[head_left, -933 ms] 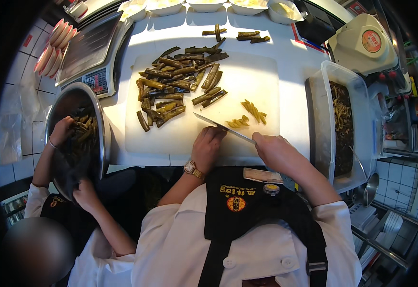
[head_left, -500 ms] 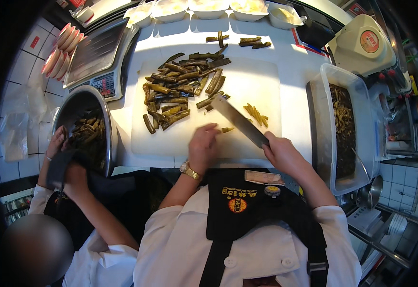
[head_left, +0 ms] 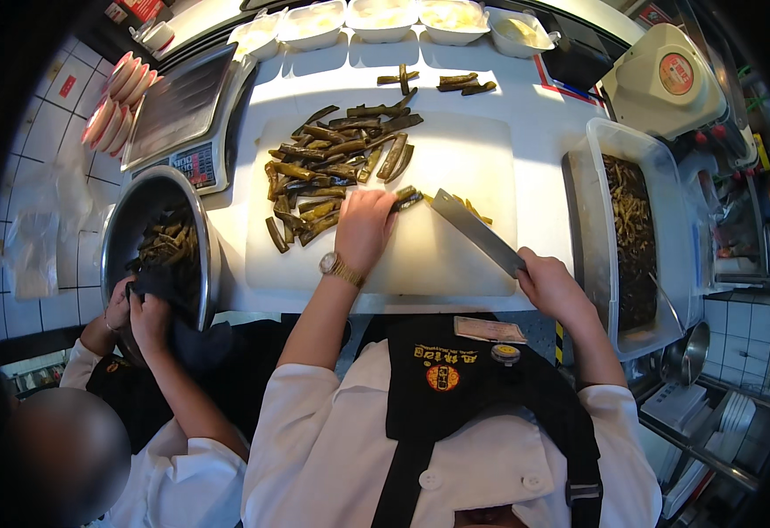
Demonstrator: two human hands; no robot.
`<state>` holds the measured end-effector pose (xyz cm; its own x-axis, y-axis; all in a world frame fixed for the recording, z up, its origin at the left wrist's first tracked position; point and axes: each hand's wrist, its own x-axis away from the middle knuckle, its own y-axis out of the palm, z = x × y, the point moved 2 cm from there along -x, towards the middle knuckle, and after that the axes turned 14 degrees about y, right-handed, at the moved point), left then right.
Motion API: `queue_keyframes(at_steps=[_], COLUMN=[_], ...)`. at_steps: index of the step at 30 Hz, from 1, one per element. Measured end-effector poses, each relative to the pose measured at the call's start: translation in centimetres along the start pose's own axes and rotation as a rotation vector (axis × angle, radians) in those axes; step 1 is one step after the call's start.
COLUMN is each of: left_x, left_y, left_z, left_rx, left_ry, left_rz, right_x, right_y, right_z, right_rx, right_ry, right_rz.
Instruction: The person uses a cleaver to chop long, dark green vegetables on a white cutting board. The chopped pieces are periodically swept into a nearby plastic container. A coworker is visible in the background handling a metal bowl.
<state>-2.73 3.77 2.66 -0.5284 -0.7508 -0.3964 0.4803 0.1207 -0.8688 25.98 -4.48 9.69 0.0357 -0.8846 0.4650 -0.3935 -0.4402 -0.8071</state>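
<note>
Near edge of the surface: right hand (head_left: 550, 286) wrapped around the handle of a cleaver (head_left: 475, 231), fingers closed tight on it, blade angled up and left across the white cutting board (head_left: 455, 167), tip ending just beside the left hand. Left hand (head_left: 365, 227) lies palm-down on the board, fingers curled narrow over a small bunch of dark green vegetable strips (head_left: 406, 197); the strip ends poke out past the fingertips on the blade side, long axis roughly along the board's near edge, so the blade meets them crosswise. Left hand is the nearer one to the strips, touching them; cleaver edge is just beside, contact hard to call. A few short cut pieces (head_left: 475, 211) lie behind the blade. Further in, toward the board's far-left corner, the main heap of uncut strips (head_left: 336, 163); a few loose ones (head_left: 442, 82) sit off the board near the far edge. Right edge: clear plastic tub (head_left: 598, 141) holding chopped greens. Left edge: steel bowl (head_left: 125, 224) with more strips, another person's hands (head_left: 138, 304) in it. Scale (head_left: 182, 110) behind the bowl, white trays (head_left: 385, 18) along the far edge.
</note>
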Motion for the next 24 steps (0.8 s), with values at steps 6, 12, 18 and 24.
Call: queue_keyframes(at_steps=[6,12,18,24], left_x=[3.5,5.0,4.9,4.5], left_y=[0.6,3.5,3.3,2.9], left_z=[4.3,6.3,6.3,7.1], left_rx=[0.109,0.048,0.029,-0.043], left_ry=[0.156,0.083,0.090,0.105], left_rz=[-0.061,-0.017,-0.009,0.033], right_x=[0.1,0.2,-0.8,-1.2], right_y=[0.8,0.3,0.4,0.2], right_z=[0.7,-1.2,-3.0,-3.5], right_rx=[-0.046,-0.031,0.197,0.261], right_ry=[0.006,-0.061,-0.179,-0.191], right_rz=[0.000,0.014,0.038,0.007])
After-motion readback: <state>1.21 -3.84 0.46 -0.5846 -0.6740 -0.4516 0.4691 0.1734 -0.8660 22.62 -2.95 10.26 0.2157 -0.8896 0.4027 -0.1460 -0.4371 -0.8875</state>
